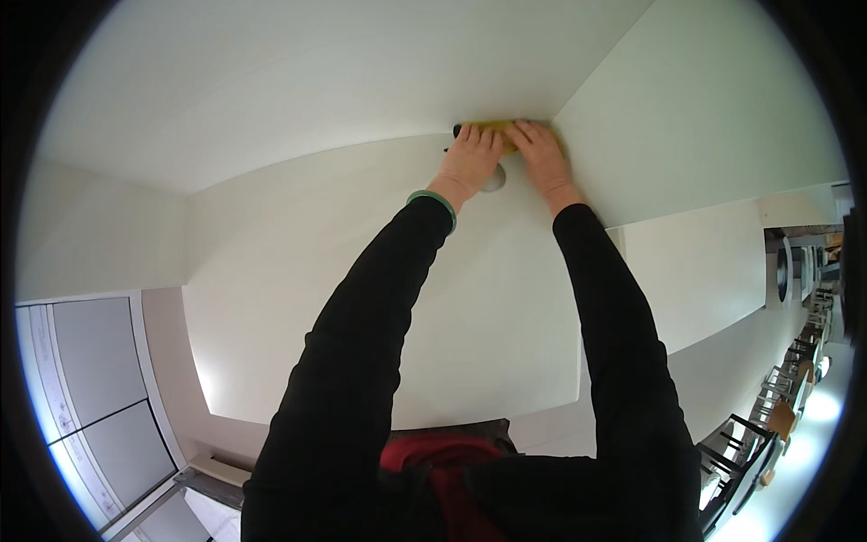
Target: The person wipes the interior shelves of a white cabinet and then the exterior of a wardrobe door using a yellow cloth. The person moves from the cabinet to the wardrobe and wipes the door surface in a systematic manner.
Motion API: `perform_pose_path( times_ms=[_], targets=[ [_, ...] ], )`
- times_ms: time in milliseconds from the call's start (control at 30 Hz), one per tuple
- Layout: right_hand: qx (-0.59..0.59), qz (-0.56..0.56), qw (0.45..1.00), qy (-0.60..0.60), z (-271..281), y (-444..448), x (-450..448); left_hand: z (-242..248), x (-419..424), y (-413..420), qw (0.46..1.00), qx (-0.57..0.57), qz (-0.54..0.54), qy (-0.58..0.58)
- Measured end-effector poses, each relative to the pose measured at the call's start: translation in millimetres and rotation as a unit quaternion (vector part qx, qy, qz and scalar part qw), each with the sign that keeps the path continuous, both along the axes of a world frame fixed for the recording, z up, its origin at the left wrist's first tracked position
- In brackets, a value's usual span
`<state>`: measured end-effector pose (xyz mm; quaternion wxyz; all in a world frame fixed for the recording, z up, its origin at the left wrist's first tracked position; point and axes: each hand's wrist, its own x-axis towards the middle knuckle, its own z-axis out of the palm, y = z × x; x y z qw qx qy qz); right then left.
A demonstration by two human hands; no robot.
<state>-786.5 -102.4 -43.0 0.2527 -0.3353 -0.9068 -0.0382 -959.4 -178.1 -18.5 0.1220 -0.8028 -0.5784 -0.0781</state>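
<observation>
Both hands reach to the far edge of a pale desk-like surface [379,271], close to a corner of upright panels. My left hand [471,159], with a green bangle [433,198] on its wrist, has its fingers curled over a yellow item [496,125] with a black end at the left. The fingers of my right hand [543,156] are bent over the same item's right part. The hands cover most of it, so its exact kind cannot be told. A round grey fitting [496,179], like a cable grommet, shows partly behind my left hand.
A pale panel [325,68] rises along the far edge, and a greenish-white side panel [698,115] meets it at the right. Another pale surface [698,264] lies beyond. Several chairs [779,413] are at the far right; a framed window or glazed door [101,366] is at the left.
</observation>
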Motion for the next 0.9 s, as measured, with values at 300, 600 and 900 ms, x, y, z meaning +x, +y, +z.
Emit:
perform_pose_path(
  times_ms=[300,600,900],
  targets=[
    [-0.141,-0.068,0.988,-0.013,-24,-25,-1,-19,-2,-4,0.971,-0.140,0.010,-0.194],
    [-0.185,-0.110,0.976,-0.025,-15,-108,25,2,32,-68,0.989,-0.144,-0.027,-0.009],
    [-0.189,-0.106,0.974,-0.070,-2,-216,94,-25,78,-169,0.975,-0.087,-0.128,-0.161]
  ],
)
